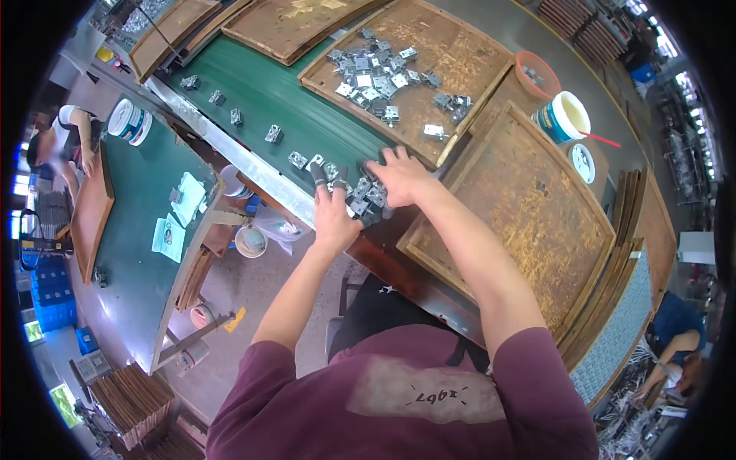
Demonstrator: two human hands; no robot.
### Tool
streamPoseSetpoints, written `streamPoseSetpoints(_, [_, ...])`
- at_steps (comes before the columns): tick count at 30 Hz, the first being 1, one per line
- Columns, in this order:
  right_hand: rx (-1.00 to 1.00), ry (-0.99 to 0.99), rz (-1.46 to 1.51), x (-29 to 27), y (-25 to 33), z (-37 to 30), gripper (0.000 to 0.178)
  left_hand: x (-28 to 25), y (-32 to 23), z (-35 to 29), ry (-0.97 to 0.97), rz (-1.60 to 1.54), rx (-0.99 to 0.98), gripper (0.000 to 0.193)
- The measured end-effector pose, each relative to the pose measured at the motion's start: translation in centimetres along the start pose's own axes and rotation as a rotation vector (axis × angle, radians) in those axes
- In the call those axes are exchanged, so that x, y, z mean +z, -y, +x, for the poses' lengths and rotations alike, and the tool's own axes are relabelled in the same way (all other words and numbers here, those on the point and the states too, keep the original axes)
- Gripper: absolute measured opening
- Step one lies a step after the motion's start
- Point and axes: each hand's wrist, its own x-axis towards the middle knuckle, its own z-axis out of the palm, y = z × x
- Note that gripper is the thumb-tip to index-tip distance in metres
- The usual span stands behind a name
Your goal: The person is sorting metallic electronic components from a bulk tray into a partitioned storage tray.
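A cluster of small silvery metal block-like parts [365, 195] lies at the near end of a green conveyor belt [307, 126]. My left hand [335, 218] is at the cluster's left side, fingers apart, with dark coverings on the fingertips. On the other side, my right hand [405, 178] is spread with its dark-tipped fingers against the parts. Both hands border the cluster, and neither is closed round a part. Further metal parts [274, 134] sit spaced in a line up the belt's left side.
A wooden tray [437, 46] beyond my right hand holds many similar parts. A second wooden tray [529, 215] stands right, near an orange bowl [537, 75] and white bucket [563, 116]. A metal rail [245, 165] edges the belt. A person [73, 146] works far left.
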Motion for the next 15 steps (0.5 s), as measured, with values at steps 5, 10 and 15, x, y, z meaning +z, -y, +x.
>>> streamPoseSetpoints(5, [-0.049,-0.003,0.214,-1.0,0.1,2.0,0.071,1.0,1.0,2.9,-0.072,-0.078,0.130,0.058])
streamPoseSetpoints(10, [0.004,-0.234,0.577,1.9,0.2,3.0,0.055,1.7,0.0,3.7,-0.173,-0.372,0.082,0.062])
streamPoseSetpoints(15, [0.057,-0.269,0.741,-0.3,-1.3,1.6,0.053,2.7,-2.6,4.8,-0.184,-1.174,-0.077,0.067])
